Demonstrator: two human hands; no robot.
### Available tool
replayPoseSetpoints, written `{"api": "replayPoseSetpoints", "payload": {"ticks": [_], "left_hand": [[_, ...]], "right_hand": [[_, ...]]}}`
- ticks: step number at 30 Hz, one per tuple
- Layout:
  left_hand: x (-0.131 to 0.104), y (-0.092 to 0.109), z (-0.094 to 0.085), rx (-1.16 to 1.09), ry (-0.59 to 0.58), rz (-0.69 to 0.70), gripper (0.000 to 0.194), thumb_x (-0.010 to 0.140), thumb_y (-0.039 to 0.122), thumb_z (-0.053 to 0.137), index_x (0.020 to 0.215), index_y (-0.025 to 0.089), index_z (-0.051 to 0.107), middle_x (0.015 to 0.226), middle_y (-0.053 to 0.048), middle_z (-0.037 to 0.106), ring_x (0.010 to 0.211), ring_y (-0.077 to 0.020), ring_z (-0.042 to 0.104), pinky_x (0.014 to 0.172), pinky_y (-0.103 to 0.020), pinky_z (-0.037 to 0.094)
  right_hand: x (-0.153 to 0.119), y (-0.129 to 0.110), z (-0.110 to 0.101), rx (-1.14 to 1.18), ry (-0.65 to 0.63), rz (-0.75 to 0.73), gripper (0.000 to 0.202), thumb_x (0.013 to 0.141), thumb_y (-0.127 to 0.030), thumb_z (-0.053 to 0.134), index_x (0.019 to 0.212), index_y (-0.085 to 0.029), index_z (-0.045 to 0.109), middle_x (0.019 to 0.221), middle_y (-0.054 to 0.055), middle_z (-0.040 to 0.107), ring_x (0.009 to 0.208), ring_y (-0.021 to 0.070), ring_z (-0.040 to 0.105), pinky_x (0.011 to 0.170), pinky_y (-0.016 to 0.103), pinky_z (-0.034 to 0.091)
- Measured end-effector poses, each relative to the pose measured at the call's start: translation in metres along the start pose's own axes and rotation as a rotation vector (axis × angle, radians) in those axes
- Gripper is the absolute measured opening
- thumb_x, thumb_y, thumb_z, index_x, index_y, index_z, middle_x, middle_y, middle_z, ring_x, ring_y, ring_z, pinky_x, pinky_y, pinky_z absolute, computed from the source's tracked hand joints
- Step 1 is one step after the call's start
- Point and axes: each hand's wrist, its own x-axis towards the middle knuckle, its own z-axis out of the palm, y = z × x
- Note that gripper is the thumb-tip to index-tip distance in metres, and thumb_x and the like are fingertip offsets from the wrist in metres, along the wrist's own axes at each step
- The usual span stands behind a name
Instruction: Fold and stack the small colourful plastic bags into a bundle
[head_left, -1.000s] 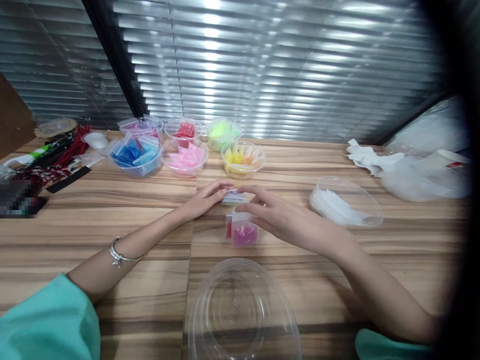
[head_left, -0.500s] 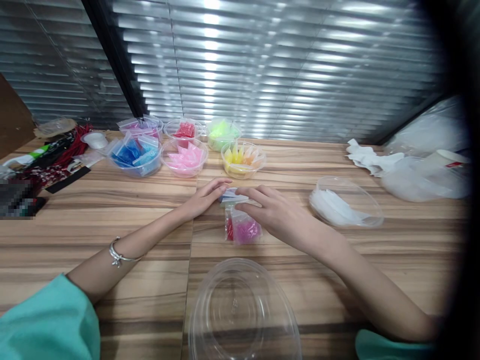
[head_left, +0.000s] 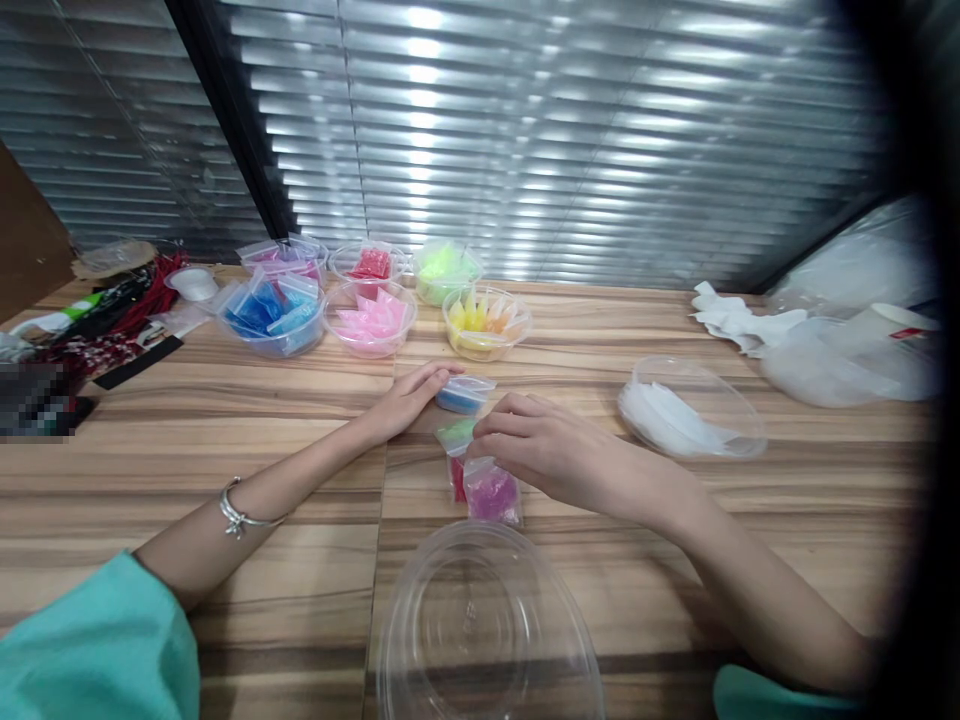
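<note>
My left hand (head_left: 409, 397) lies flat on the wooden table (head_left: 225, 420), fingertips touching a small zip bag of blue beads (head_left: 463, 393). My right hand (head_left: 540, 445) has its fingers curled over a little row of bags: a green one (head_left: 457, 435) under the fingertips, a red one (head_left: 458, 480) mostly hidden, and a magenta one (head_left: 493, 492) nearest me. Whether the right hand pinches a bag or only presses on them, I cannot tell. A large empty clear bowl (head_left: 487, 625) sits just in front of me.
Several clear bowls of sorted bags stand at the back: blue (head_left: 271, 312), pink (head_left: 369, 315), yellow-orange (head_left: 486, 320), green (head_left: 445, 268), red (head_left: 369, 262), purple (head_left: 281, 252). A clear lid with white bags (head_left: 690, 410) lies right. Plastic wrap (head_left: 847, 350) right, cords (head_left: 112, 310) left.
My right hand has pulled back toward me, dragging the green, red and magenta bags along. The blue bag stays by my left fingertips and now lies uncovered.
</note>
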Motion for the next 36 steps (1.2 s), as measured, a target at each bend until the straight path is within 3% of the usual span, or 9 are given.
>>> {"api": "replayPoseSetpoints", "payload": {"ticks": [4, 8, 12, 17, 23, 28, 31, 34, 36], "left_hand": [[0.000, -0.001, 0.000, -0.016, -0.012, 0.001, 0.048, 0.095, 0.051, 0.036, 0.123, 0.017, 0.055, 0.127, -0.006, 0.058, 0.124, -0.0207, 0.048, 0.110, -0.033, 0.031], [0.000, -0.004, -0.004, -0.050, -0.105, 0.037, 0.059, 0.092, 0.061, 0.032, 0.126, 0.018, 0.053, 0.129, -0.008, 0.056, 0.123, -0.0225, 0.049, 0.109, -0.035, 0.033], [-0.001, -0.004, -0.005, -0.057, -0.228, 0.106, 0.084, 0.071, 0.080, 0.046, 0.127, 0.018, 0.053, 0.128, -0.011, 0.057, 0.120, -0.0282, 0.050, 0.107, -0.039, 0.036], [-0.003, -0.006, 0.000, -0.022, -0.220, 0.094, 0.071, 0.072, 0.050, 0.074, 0.131, 0.019, 0.050, 0.124, -0.010, 0.058, 0.114, -0.0261, 0.054, 0.100, -0.037, 0.041], [0.001, -0.021, 0.007, -0.061, -0.073, 0.066, 0.045, 0.085, 0.044, 0.060, 0.121, 0.017, 0.056, 0.111, -0.010, 0.062, 0.095, -0.0199, 0.060, 0.082, -0.031, 0.049], [0.005, -0.026, 0.009, -0.100, 0.051, 0.091, 0.036, 0.084, 0.042, 0.061, 0.109, 0.017, 0.061, 0.106, -0.008, 0.064, 0.098, -0.0200, 0.061, 0.086, -0.031, 0.050], [0.006, -0.027, 0.007, -0.112, 0.178, 0.105, 0.036, 0.087, 0.039, 0.058, 0.116, 0.019, 0.056, 0.115, -0.008, 0.061, 0.107, -0.0208, 0.058, 0.093, -0.032, 0.048], [0.006, -0.028, 0.005, -0.108, 0.323, 0.095, 0.038, 0.089, 0.036, 0.053, 0.124, 0.021, 0.048, 0.122, -0.008, 0.058, 0.111, -0.0209, 0.056, 0.097, -0.034, 0.046], [0.006, -0.029, 0.003, -0.097, 0.394, 0.087, 0.038, 0.090, 0.035, 0.052, 0.126, 0.023, 0.045, 0.124, -0.007, 0.056, 0.112, -0.0210, 0.055, 0.099, -0.036, 0.044]], "right_hand": [[0.000, -0.002, 0.001, 0.020, 0.008, 0.081, 0.025, 0.092, -0.006, 0.043, 0.108, -0.019, 0.058, 0.106, 0.007, 0.061, 0.104, 0.0190, 0.054, 0.087, 0.035, 0.047], [0.003, 0.002, 0.008, -0.022, 0.072, 0.190, 0.038, 0.090, -0.003, 0.041, 0.122, -0.021, 0.051, 0.114, 0.008, 0.057, 0.103, 0.0186, 0.056, 0.083, 0.033, 0.050], [0.006, 0.009, 0.020, -0.125, 0.158, 0.259, 0.051, 0.086, 0.001, 0.041, 0.132, -0.021, 0.044, 0.115, 0.009, 0.056, 0.101, 0.0209, 0.056, 0.077, 0.033, 0.051], [0.006, 0.022, 0.038, -0.185, 0.230, 0.218, 0.054, 0.085, 0.001, 0.040, 0.135, -0.021, 0.040, 0.119, 0.012, 0.054, 0.107, 0.0248, 0.053, 0.078, 0.037, 0.052], [0.009, 0.037, 0.053, -0.147, 0.303, 0.329, 0.053, 0.091, -0.010, 0.044, 0.141, -0.023, 0.033, 0.132, 0.015, 0.045, 0.117, 0.0281, 0.049, 0.090, 0.045, 0.051], [0.012, 0.043, 0.057, -0.003, 0.433, 0.438, 0.066, 0.092, -0.030, 0.050, 0.148, -0.025, 0.014, 0.150, 0.016, 0.025, 0.133, 0.0314, 0.039, 0.102, 0.051, 0.043], [0.008, 0.045, 0.057, 0.141, 0.448, 0.577, 0.083, 0.089, -0.043, 0.054, 0.149, -0.021, 0.002, 0.145, 0.020, 0.034, 0.126, 0.0317, 0.048, 0.098, 0.051, 0.046], [0.000, 0.046, 0.061, 0.211, 0.300, 0.707, 0.078, 0.084, -0.055, 0.056, 0.143, -0.018, 0.020, 0.123, 0.019, 0.055, 0.109, 0.0332, 0.059, 0.088, 0.052, 0.050], [-0.003, 0.043, 0.067, 0.236, 0.170, 0.664, 0.061, 0.083, -0.052, 0.059, 0.130, -0.018, 0.039, 0.115, 0.016, 0.059, 0.104, 0.0322, 0.060, 0.087, 0.050, 0.049]]}}
